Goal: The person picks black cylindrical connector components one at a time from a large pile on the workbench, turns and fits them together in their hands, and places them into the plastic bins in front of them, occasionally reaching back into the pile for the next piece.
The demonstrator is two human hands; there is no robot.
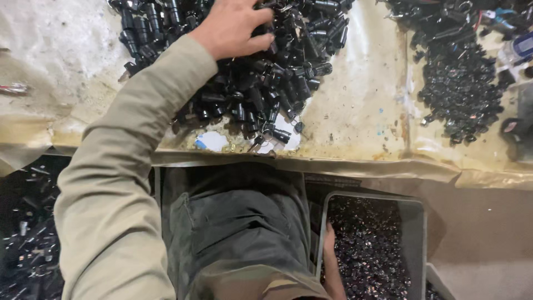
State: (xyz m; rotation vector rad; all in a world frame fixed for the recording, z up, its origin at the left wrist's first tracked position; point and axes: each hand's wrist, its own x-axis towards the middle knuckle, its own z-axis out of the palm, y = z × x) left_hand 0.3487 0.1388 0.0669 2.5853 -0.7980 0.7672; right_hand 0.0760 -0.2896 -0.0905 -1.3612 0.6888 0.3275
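Left hand [236, 25] laid on heap of small black cylindrical parts [261, 83] on worn tan table [355, 111], fingers curled into pile; what is gripped cannot be told (fingertips buried). Right hand [328, 244] lowered at rim of grey bin [416, 239] of dark small pieces beside lap, grip hidden. Step judged: picking from heap. Next move calls for clean pinch, part lifted free

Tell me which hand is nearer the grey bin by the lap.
Right. The right hand rests inside the grey bin on its dark small parts; the left hand is up on the table's black parts pile.
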